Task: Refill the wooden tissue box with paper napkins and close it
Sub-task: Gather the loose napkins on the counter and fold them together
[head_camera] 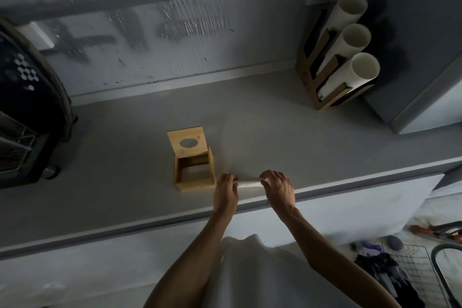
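Two hands (226, 191) (278, 189) on one napkin stack (249, 183), beside one open wooden box (194, 169).

no readable text, dark smeared marks on wall (125, 30) illegible, no labels legible

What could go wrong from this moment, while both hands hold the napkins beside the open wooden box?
1. The left hand and right hand pinch the napkin stack only at its ends, so the middle may sag or sheets may slip out.
2. The stack looks about as long as the wooden box opening, so it may catch on the rim.
3. The lid stands upright behind the opening; a bump could drop it shut early.
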The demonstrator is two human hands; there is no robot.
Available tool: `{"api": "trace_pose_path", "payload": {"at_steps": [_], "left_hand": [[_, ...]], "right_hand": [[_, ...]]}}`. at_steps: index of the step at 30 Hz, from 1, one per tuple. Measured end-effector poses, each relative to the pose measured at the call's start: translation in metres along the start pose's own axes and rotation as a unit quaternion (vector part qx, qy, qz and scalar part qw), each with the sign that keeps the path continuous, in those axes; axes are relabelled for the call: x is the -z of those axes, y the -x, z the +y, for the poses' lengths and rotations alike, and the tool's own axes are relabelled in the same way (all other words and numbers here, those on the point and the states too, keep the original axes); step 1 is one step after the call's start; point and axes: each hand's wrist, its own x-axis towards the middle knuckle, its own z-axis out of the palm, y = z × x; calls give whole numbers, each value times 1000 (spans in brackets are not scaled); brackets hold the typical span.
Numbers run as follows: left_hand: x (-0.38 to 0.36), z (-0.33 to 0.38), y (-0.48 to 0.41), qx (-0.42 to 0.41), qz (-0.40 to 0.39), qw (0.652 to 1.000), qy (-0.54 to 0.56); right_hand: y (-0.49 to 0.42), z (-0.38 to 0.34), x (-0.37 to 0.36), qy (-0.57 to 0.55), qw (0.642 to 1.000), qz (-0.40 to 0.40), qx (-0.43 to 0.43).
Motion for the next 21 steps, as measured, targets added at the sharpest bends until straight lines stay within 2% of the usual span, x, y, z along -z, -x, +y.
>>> {"api": "trace_pose_path", "payload": {"at_steps": [2,4,6,8,13,17,21], "left_hand": [[-2,-1,-2,30,-11,999,29],[-4,-5,-3,66,-38,993,92],[-6,-7,-1,83,-66,982,157],[-11,-9,1,96,-74,972,202],[-10,7,6,120,-69,964,225],[-3,23,6,151,-90,955,238],[-10,22,2,141,-85,956,245]], "right_hand": [[0,3,-4,-54,998,-9,-17],[0,5,-9,-154,986,-23,-55],[2,5,-11,-258,957,-46,-127],[4,1,-11,-315,929,-76,-177],[11,-12,-10,-388,897,-121,-173],[8,-16,-8,-446,865,-119,-197],[6,-21,-5,-466,855,-131,-186]]}}
